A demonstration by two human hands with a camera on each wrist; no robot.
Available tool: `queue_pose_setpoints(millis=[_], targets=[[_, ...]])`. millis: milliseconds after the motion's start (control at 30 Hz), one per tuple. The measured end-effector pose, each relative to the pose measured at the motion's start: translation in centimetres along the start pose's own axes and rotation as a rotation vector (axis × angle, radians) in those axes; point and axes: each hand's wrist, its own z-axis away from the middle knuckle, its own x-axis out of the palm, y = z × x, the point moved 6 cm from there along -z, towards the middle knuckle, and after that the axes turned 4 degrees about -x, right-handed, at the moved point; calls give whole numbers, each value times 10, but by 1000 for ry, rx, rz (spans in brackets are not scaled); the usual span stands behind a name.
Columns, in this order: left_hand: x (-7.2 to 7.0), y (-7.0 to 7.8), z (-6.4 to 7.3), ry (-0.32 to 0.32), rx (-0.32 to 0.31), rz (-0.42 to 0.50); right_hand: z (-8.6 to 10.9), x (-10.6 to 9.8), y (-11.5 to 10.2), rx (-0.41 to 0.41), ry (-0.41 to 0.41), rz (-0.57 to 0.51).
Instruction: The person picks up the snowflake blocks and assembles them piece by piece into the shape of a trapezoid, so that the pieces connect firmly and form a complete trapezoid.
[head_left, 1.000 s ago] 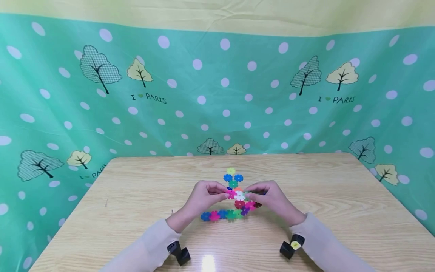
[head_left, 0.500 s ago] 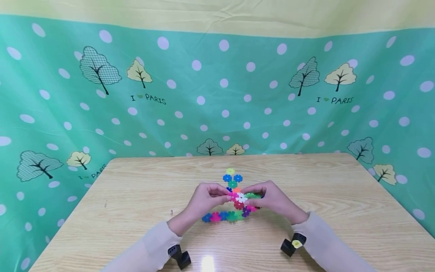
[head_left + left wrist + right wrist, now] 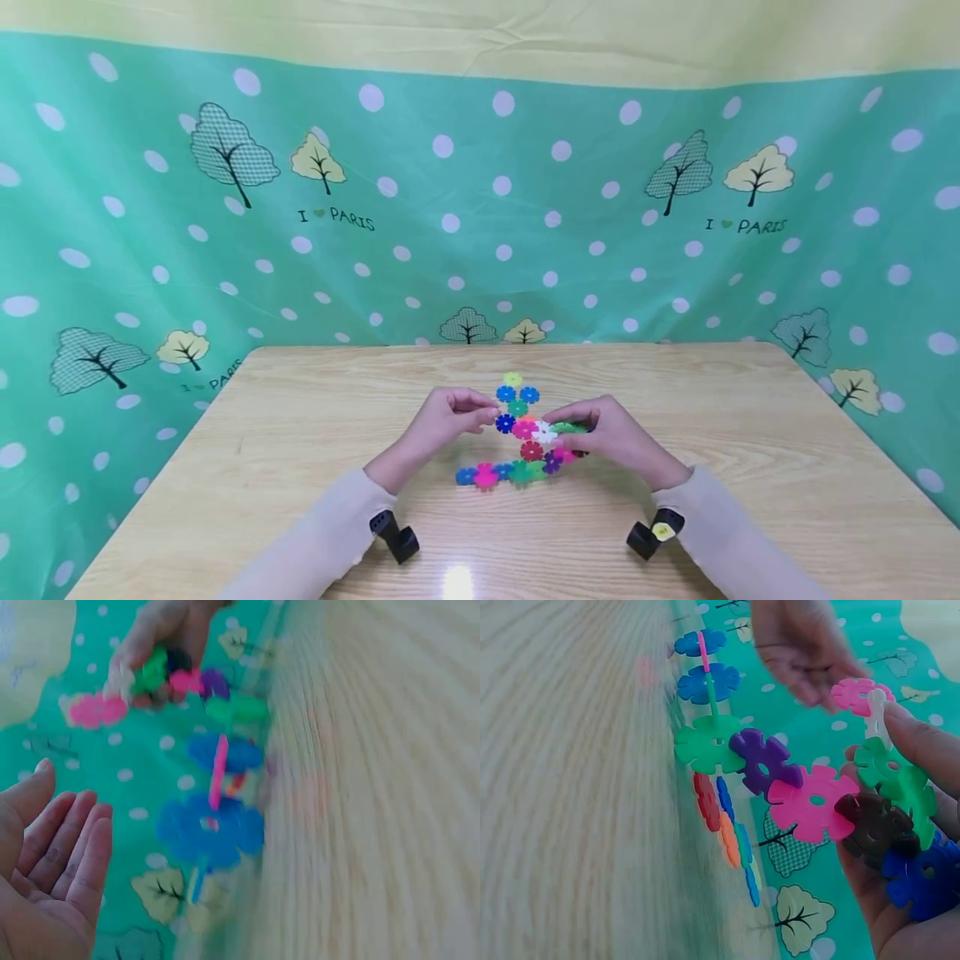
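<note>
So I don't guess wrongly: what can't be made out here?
Head view: part of the flower chain, hidden by the right hand.
Left wrist view: left hand, cut off by left and bottom edges.
Right wrist view: part of the right hand, behind the brown flower; left hand's fingertips, blurred.

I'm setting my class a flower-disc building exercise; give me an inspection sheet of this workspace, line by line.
Surface: light wood-grain table, a bright reflection toward the near edge.
Job's things: a chain of linked flower-shaped discs in mixed colours; further discs lie on the table, including a yellow disc and a red disc.
Clutter: nothing seen.
Hands: right hand grips the chain, thumb at the white disc; left hand holds nothing. Black device at each wrist.
Cables: nothing seen.
Surroundings: green dotted cloth with tree prints behind the table.
</note>
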Motion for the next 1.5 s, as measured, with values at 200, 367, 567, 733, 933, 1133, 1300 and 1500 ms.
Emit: queue_pose_setpoints(millis=[200, 367, 567, 733, 933, 1133, 1300, 1500], targets=[[-11, -28, -21, 15, -121, 0, 2, -3, 2, 8, -33, -22], [-5, -36, -30, -52, -129, -22, 2, -2, 1, -9, -58, -51], [2, -41, -37, -62, -93, -51, 1, 0, -1, -32, -105, -95], [3, -43, -38, -30, -75, -128, 1, 0, -2, -32, -128, -104], [8, -41, -40, -13, -34, -237, 1, -1, -2, -35, -144, -117], [11, -41, -41, 27, -23, -299, 1, 0, -2, -56, -153, -123], [12, -40, -40, 38, -19, -314, 1, 0, -3, -38, -151, -113], [16, -39, -38, -54, 49, -376, 2, 0, -2, -42, -146, -113]])
